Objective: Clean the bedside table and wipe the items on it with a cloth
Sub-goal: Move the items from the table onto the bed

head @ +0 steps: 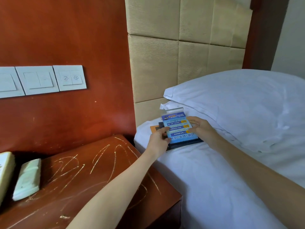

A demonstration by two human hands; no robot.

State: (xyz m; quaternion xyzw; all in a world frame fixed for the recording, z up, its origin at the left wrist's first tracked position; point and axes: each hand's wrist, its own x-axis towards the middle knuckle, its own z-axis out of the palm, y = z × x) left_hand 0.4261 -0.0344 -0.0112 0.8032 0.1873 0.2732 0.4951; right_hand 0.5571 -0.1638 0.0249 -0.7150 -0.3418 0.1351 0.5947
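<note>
both hands reach over the bed (214, 187) to a blue printed card (179, 128) that lies on a small stack on the sheet, just beside the bedside table (92, 172) and in front of the pillow (239, 103). the left hand (159, 139) pinches the card's left edge with curled fingers; the right hand (200, 128) holds its right edge, fingers bent around it. under the card sit a dark flat item (186, 143) and an orange-edged sheet (153, 128). on the scratched table, far from the card, lie 2 pale objects (27, 179). on the wall above the table are 3 switch plates (39, 80).
</note>
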